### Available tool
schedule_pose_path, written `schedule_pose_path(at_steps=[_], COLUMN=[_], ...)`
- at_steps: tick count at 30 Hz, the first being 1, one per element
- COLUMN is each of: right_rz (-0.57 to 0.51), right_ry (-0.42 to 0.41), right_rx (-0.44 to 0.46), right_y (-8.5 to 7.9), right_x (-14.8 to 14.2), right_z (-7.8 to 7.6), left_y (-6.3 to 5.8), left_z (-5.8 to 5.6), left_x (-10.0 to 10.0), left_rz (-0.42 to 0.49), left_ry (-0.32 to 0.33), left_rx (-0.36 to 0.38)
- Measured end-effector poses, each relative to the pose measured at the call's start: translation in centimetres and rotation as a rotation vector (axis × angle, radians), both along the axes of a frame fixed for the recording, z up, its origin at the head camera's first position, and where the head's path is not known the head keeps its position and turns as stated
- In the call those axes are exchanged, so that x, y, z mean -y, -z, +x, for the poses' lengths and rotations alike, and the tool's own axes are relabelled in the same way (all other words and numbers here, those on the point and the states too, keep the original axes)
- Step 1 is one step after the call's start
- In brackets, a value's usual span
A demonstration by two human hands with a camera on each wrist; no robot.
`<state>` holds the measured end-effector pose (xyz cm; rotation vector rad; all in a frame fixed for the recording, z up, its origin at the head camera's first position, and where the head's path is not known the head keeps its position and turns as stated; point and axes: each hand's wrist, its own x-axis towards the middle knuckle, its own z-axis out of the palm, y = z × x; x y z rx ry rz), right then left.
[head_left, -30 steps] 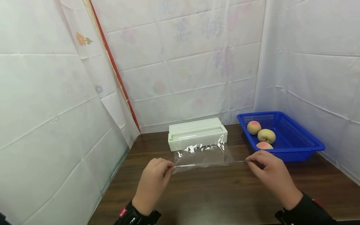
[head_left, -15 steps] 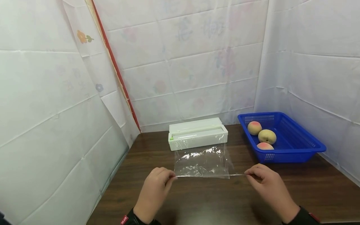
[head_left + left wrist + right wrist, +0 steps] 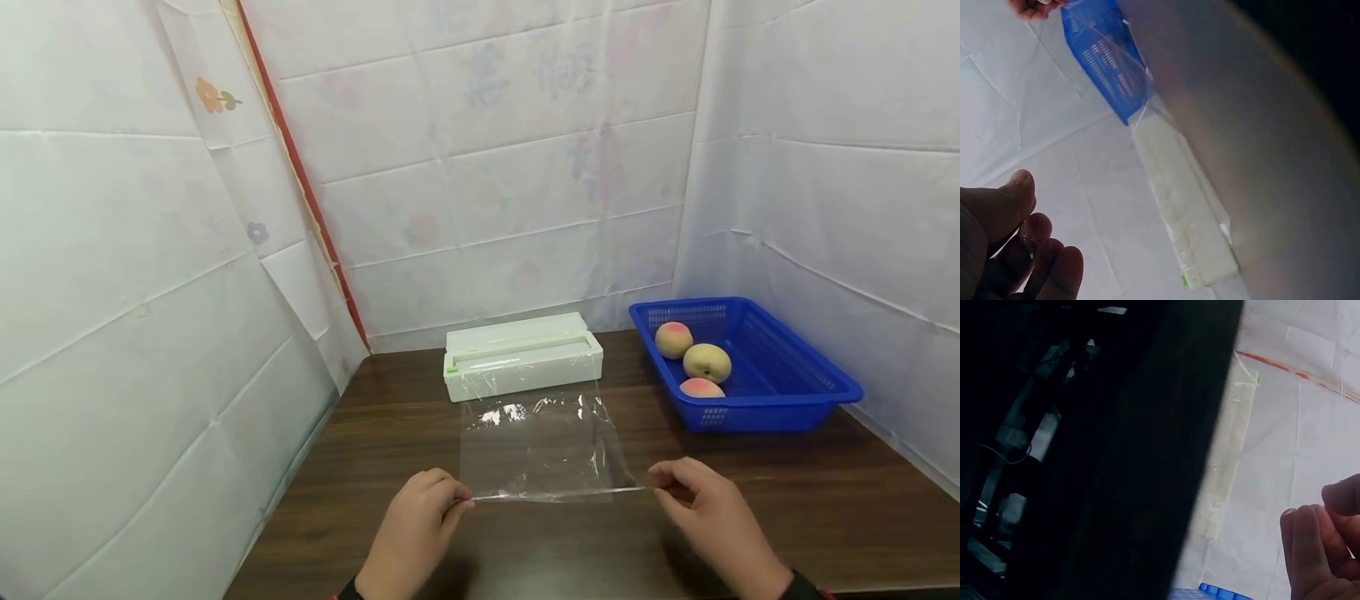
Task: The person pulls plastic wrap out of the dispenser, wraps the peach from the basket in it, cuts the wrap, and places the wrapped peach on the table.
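Observation:
Clear plastic wrap (image 3: 536,450) stretches from a white dispenser box (image 3: 525,371) toward the front of the table. My left hand (image 3: 420,529) pinches its near left corner between thumb and fingers; the left wrist view shows film bunched at those fingers (image 3: 1035,234). At the other end, the right hand (image 3: 712,521) holds the near right corner at its fingertips, where the grip looks loose. The free edge runs nearly straight between both hands. In the right wrist view, the right thumb and fingers (image 3: 1307,544) are curled toward each other, and the film there is hardly visible.
A blue plastic basket (image 3: 780,404) stands at the right, with peaches (image 3: 707,363) along its left side. The dispenser box is at the back of the dark wooden table (image 3: 390,392), its lid raised. White sheeting (image 3: 487,167) hangs around the table.
Both hands have come back toward the front edge, drawing a longer stretch of wrap from the box. The right thumb and index finger look slightly farther apart. Box and basket stay put.

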<state>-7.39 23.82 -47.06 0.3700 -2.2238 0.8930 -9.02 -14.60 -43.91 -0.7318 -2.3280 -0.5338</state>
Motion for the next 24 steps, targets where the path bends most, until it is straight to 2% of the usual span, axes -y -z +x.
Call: schedule_pose_path(at_steps=[8, 12, 14, 19, 24], right_rz=[0.029, 0.05, 0.061, 0.11, 0.159], right_ry=[-0.006, -0.044, -0.072, -0.118, -0.178], right_rx=[0.028, 0.132, 0.191, 0.286, 0.359], right_y=[1.0, 1.0, 1.0, 0.9, 1.3], right_x=[0.0, -0.2, -0.3, -0.7, -1.2], right_z=[0.2, 0.2, 0.1, -0.2, -0.3], left_y=[1.2, 1.8, 1.8, 2.0, 2.8], left_z=[0.1, 0.3, 0.3, -0.2, -0.4], left_x=[0.3, 0.5, 0.6, 0.8, 1.2], left_rz=[-0.017, -0.033, -0.045, -0.106, -0.168], left_ry=[0.018, 0.039, 0.052, 0.115, 0.17], left_rx=[0.041, 0.097, 0.147, 0.248, 0.184])
